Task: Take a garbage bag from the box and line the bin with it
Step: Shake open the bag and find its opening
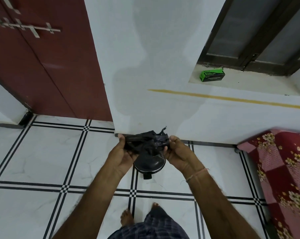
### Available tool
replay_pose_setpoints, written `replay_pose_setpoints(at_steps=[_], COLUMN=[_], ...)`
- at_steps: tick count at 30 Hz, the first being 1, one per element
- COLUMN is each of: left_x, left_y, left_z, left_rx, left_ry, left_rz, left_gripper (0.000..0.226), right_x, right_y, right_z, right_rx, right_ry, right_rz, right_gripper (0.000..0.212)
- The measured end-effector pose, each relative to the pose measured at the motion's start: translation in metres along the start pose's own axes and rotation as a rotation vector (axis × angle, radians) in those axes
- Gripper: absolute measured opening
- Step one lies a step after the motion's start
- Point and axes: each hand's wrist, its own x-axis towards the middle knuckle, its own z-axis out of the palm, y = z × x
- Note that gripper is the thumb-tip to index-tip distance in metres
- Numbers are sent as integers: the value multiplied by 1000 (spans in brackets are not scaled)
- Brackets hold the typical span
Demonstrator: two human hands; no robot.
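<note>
Hands met above the black bin (150, 163) on the tiled floor (47, 156): left hand (122, 155) and right hand (177, 152) each had their grip clamped on the crumpled black garbage bag (145, 142). Nearby, the green box (212, 75) sat on the window ledge (249, 83).

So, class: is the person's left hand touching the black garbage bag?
Touching. The head view shows the left hand pinching the crumpled garbage bag's left end.

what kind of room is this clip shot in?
Most likely a room in a home, perhaps a bedroom. A bed with a floral patchwork cover sits at the right, a red door with a metal latch at the left, and the tiled floor has a small black bin by the wall.
</note>
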Motion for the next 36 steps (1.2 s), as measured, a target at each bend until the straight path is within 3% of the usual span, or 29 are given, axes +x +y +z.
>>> replay_pose_setpoints(at_steps=[2, 5, 11, 14, 17, 23, 27, 32, 36], left_x=[2, 4, 6, 12, 22, 42, 59, 89, 127], left_y=[2, 2, 6, 13, 17, 13, 9, 13, 6], left_z=[-6, -13, -27, -38, -47, -52, -65, -74, -62], left_rx=[-16, -21, -34, -63, -42, 119, 166, 55, 80], left_ry=[34, 20, 22, 28, -25, -86, -48, 84, 161], left_rz=[-11, -10, 25, 47, 101, 118, 93, 81, 71], left_gripper=[45, 50, 49, 44, 23, 39, 30, 16, 29], right_x=[-1, -6, 2, 17, 29, 49, 80, 110, 134], right_y=[5, 12, 21, 18, 18, 9, 1, -12, -15], right_z=[-4, -8, -9, -16, -19, -19, -33, -59, -65], right_rx=[18, 56, -29, -78, -77, 74, 94, -38, -178], right_ry=[-30, -104, -55, -12, -13, 24, 90, 22, -16], right_rz=[-21, -41, -137, -175, -157, -104, -130, -224, -243], right_gripper=[40, 23, 15, 36, 41, 5, 6, 9, 17])
